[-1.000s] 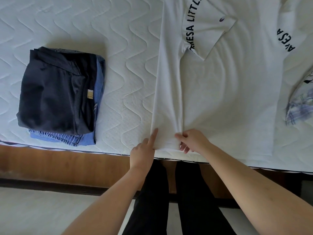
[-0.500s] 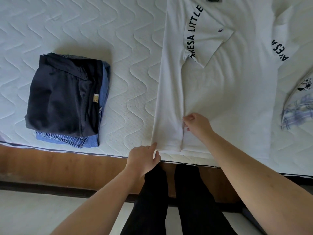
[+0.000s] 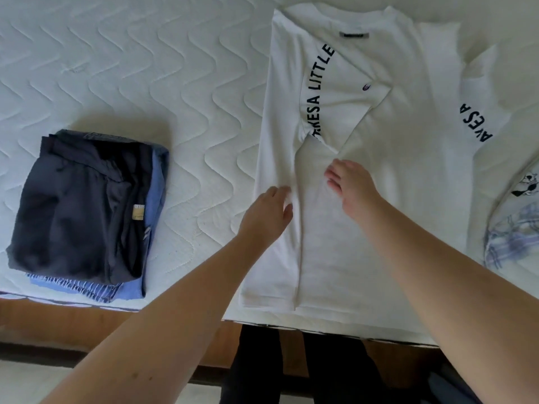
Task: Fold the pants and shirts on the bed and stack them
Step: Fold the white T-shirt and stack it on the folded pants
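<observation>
Fingers (image 3: 335,182) of right hand (image 3: 354,189): straight, spread, flat on white shirt (image 3: 408,199), nothing gripped. Left hand (image 3: 267,214): fingers loosely extended, tips on folded-in left strip of shirt, pressing, no pinch seen. Shirt: laid on mattress (image 3: 145,68), collar end far from person, hem at near edge; left side folded over w/ sleeve turned in, dark curved lettering showing on fold & again on right sleeve area; right side not yet folded. Both hands approx mid-shirt, either side of fold edge, just apart from each other. Pile (image 3: 87,211), left of shirt, well apart: dark navy item on top, blue items under, tan label on right side of top item; sits near mattress front edge. Patterned cloth (image 3: 513,228), blue/white check w/ small black print, at far right, touching or overlapping shirt edge, cannot tell which. Bed frame (image 3: 73,325): brown wood below mattress. Legs (image 3: 291,368) of person, dark trousers, at foot of view betw. arms.
</observation>
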{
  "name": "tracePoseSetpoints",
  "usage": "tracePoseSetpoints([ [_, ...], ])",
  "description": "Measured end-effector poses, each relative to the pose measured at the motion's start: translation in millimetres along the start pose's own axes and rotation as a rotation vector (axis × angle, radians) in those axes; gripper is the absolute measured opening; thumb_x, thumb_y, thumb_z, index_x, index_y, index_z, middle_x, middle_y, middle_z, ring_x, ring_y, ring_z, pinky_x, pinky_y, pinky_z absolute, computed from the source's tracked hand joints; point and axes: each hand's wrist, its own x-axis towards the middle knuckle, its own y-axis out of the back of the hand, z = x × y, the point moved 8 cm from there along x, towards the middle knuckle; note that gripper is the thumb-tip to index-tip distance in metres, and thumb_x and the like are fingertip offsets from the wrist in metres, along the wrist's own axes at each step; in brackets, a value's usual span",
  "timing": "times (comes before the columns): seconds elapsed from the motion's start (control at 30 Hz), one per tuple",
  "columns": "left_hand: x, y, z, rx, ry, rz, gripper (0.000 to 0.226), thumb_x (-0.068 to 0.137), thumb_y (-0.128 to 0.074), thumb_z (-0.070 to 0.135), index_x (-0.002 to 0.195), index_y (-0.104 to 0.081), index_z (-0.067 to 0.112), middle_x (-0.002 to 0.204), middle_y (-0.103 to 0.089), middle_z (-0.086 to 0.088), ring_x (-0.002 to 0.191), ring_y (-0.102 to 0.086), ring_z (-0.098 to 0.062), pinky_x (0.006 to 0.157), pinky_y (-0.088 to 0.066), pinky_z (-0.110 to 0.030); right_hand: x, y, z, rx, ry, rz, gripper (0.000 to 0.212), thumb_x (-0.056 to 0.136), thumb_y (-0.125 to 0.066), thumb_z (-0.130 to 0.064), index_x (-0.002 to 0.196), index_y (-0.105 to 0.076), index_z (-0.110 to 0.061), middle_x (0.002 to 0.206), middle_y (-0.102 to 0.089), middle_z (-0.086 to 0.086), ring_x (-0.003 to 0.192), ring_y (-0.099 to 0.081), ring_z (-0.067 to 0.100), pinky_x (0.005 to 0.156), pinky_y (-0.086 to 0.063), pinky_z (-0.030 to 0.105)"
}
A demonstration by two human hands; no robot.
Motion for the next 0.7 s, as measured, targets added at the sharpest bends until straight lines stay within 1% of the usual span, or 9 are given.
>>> tracePoseSetpoints([
  [0.03, 14.7, 2.7, 1.6, -0.032, 0.037, 0.011, 0.038, 0.099, -0.049, 0.024, 0.134, -0.048, 0.010, 0.116, -0.057, -0.012, 0.101, -0.060, -0.030, 0.083, -0.050, -0.040, 7.8, -0.4, -4.6, 0.081, -0.040, 0.002, 0.016, 0.096, -0.055, -0.014, 0.090, -0.057, 0.001, 0.079, -0.057, 0.003, 0.074, -0.054, 0.013, 0.086, -0.054, 0.026],
  [0.07, 29.1, 6.0, 3.0, -0.069, 0.077, 0.028, 0.041, 0.098, -0.050, 0.024, 0.137, -0.046, 0.010, 0.119, -0.056, -0.013, 0.104, -0.059, -0.031, 0.087, -0.049, -0.042, 13.6, -1.5, -8.5, 0.159, -0.088, 0.004, 0.017, 0.097, -0.057, -0.017, 0.092, -0.058, -0.001, 0.085, -0.061, 0.004, 0.080, -0.059, 0.013, 0.092, -0.053, 0.028],
  [0.17, 65.8, 13.4, -1.1, -0.206, 0.244, 0.086, 0.044, 0.097, -0.054, 0.026, 0.136, -0.045, 0.007, 0.118, -0.058, -0.013, 0.106, -0.058, -0.029, 0.091, -0.046, -0.036, 29.6, -10.5, -16.9, 0.393, -0.238, 0.006, 0.013, 0.097, -0.060, -0.021, 0.090, -0.055, -0.012, 0.096, -0.066, 0.009, 0.088, -0.065, 0.016, 0.089, -0.054, 0.029],
  [0.3, 98.2, 8.7, -10.3, -0.275, 0.397, 0.040, 0.032, 0.093, -0.061, 0.034, 0.117, -0.055, 0.013, 0.097, -0.064, -0.002, 0.096, -0.060, -0.024, 0.084, -0.049, -0.033, 39.0, -21.6, -22.5, 0.380, -0.352, -0.006, 0.009, 0.098, -0.058, -0.021, 0.092, -0.056, -0.014, 0.099, -0.068, 0.011, 0.084, -0.066, 0.018, 0.075, -0.057, 0.029],
  [0.37, 111.0, 4.1, -6.3, -0.209, 0.366, -0.030, 0.027, 0.092, -0.062, 0.035, 0.112, -0.058, 0.016, 0.097, -0.066, 0.001, 0.095, -0.062, -0.022, 0.084, -0.050, -0.034, 39.4, -27.9, -23.7, 0.370, -0.396, -0.056, 0.008, 0.101, -0.050, -0.018, 0.101, -0.057, -0.014, 0.098, -0.069, 0.010, 0.082, -0.067, 0.019, 0.067, -0.055, 0.031],
  [0.47, 128.2, -3.0, 7.8, -0.116, 0.244, -0.117, 0.028, 0.094, -0.059, 0.030, 0.120, -0.058, 0.019, 0.107, -0.066, -0.002, 0.103, -0.061, -0.022, 0.087, -0.049, -0.034, 40.9, -29.9, -30.8, 0.470, -0.428, -0.101, 0.020, 0.101, -0.046, -0.014, 0.116, -0.057, -0.007, 0.092, -0.073, 0.011, 0.082, -0.070, 0.021, 0.068, -0.057, 0.033],
  [0.57, 141.2, -7.2, 17.5, -0.155, 0.164, -0.140, 0.032, 0.096, -0.052, 0.017, 0.126, -0.059, 0.018, 0.110, -0.059, -0.003, 0.098, -0.058, -0.020, 0.089, -0.046, -0.030, 45.4, -29.5, -43.9, 0.638, -0.413, -0.145, 0.017, 0.098, -0.052, -0.012, 0.111, -0.057, -0.003, 0.090, -0.075, 0.015, 0.079, -0.075, 0.022, 0.066, -0.061, 0.032],
  [0.67, 146.1, -5.2, 19.4, -0.268, 0.156, -0.079, 0.027, 0.094, -0.051, 0.010, 0.117, -0.064, 0.016, 0.108, -0.064, 0.000, 0.090, -0.056, -0.010, 0.085, -0.044, -0.017, 46.7, -31.4, -51.5, 0.725, -0.406, -0.188, 0.005, 0.097, -0.055, -0.011, 0.095, -0.055, -0.006, 0.097, -0.074, 0.017, 0.082, -0.075, 0.022, 0.064, -0.060, 0.031],
  [0.7, 146.3, -4.3, 17.5, -0.337, 0.183, -0.059, 0.022, 0.094, -0.052, 0.011, 0.113, -0.064, 0.016, 0.105, -0.066, 0.004, 0.089, -0.058, -0.008, 0.083, -0.044, -0.014, 47.2, -31.3, -52.1, 0.723, -0.402, -0.192, 0.007, 0.097, -0.054, -0.011, 0.090, -0.055, -0.008, 0.095, -0.074, 0.016, 0.080, -0.075, 0.020, 0.063, -0.060, 0.031],
])
